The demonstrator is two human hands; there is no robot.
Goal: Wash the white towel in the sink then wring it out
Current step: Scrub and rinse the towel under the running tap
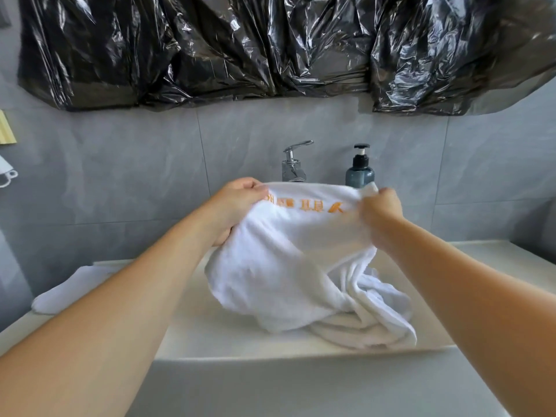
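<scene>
A white towel (pixel 288 260) with orange embroidered lettering along its top hem hangs stretched between both hands above the white sink (pixel 210 338). My left hand (pixel 237 203) grips the towel's upper left edge. My right hand (pixel 380 215) grips the upper right corner and looks slightly blurred. The towel's lower part lies bunched in the basin toward the right. A chrome tap (pixel 293 162) stands just behind the towel's top edge, and no water is visible running from it.
A dark blue-grey pump bottle (pixel 359 171) stands right of the tap. A white sock-like cloth (pixel 70 288) lies on the counter at left. Crumpled black plastic sheeting (pixel 270 46) covers the wall above the grey tiles.
</scene>
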